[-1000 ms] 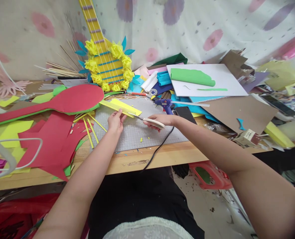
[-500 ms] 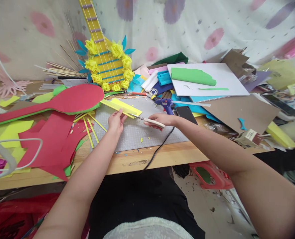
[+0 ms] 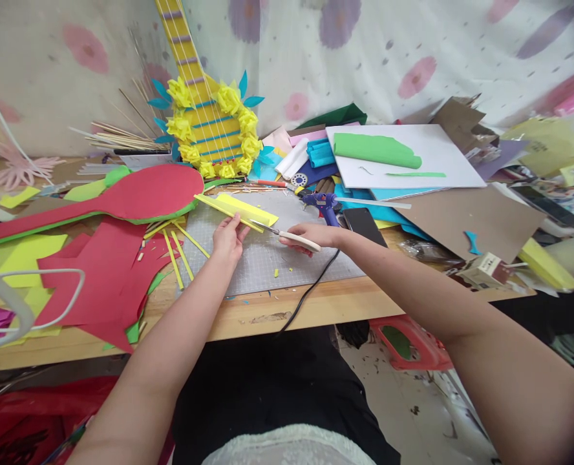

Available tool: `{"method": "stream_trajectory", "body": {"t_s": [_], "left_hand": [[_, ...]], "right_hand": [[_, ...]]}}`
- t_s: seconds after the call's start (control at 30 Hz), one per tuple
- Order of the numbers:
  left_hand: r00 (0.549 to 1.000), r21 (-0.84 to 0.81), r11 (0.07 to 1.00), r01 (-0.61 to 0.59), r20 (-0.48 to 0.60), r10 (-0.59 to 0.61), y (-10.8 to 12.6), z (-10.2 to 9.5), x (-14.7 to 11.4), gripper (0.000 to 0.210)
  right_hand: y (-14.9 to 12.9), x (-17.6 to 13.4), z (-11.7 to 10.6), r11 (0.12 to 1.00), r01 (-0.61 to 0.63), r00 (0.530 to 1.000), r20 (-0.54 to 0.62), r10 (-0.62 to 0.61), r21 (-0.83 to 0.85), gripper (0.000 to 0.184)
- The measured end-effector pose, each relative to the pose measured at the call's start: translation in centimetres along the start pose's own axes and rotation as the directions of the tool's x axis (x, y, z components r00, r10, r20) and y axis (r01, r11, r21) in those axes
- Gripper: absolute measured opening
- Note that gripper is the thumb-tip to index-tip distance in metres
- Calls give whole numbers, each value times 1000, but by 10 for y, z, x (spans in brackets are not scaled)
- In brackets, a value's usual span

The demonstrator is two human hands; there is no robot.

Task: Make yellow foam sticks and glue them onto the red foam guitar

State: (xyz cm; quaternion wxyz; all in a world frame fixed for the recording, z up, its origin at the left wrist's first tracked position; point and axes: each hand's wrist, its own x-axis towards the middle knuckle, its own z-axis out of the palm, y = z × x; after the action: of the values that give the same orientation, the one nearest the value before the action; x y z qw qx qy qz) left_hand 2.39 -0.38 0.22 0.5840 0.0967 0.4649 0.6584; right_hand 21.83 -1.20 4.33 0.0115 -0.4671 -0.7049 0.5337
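Observation:
My left hand [image 3: 229, 236] is closed on a thin yellow stick [image 3: 219, 208], pinching it near its right end. My right hand [image 3: 311, 236] grips a pair of scissors [image 3: 300, 241] with white handles. Their blades point left and meet the end of the stick. Behind the stick, a piece of yellow paper [image 3: 255, 210] lies on the grey cutting mat [image 3: 248, 268]. Small yellow offcuts [image 3: 276, 272] are scattered on the mat below the scissors. Several more yellow sticks [image 3: 181, 259] rest to the left of my left hand.
A red and green guitar-shaped cutout [image 3: 156, 190] lies at left, over red sheets [image 3: 93, 278]. A yellow paper guitar [image 3: 214, 132] with flowers stands behind. A blue glue gun [image 3: 324, 205] and a phone [image 3: 364, 225] sit right of the mat; a black cord [image 3: 309, 290] crosses the front edge.
Both hands keep nearly the same place, with the scissors still at the end of the yellow stick. The whole view has shifted very slightly.

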Motion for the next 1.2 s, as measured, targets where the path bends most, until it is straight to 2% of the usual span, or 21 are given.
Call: {"method": "stream_trajectory", "body": {"t_s": [0.2,0.47,0.63,0.8,1.2], "left_hand": [[1000,-58,998,9,-2,-9,0,2,-4,18],[1000,-31,999,-14,21,15,0,3,-7,16],[1000,-51,999,-9,10,10,-1,5,-10,15],[999,-43,999,-4,47,6,0,5,-13,14],[999,-57,998,19,34,-17,-1,3,-11,15]], "right_hand": [[1,4,0,999,35,999,-4,-36,-37,48],[0,8,-2,998,58,998,-3,-58,-4,48],[0,10,-5,997,65,997,27,-66,30,48],[2,13,-8,994,101,992,73,-104,48,46],[5,14,-8,993,92,994,61,-96,73,45]]}}
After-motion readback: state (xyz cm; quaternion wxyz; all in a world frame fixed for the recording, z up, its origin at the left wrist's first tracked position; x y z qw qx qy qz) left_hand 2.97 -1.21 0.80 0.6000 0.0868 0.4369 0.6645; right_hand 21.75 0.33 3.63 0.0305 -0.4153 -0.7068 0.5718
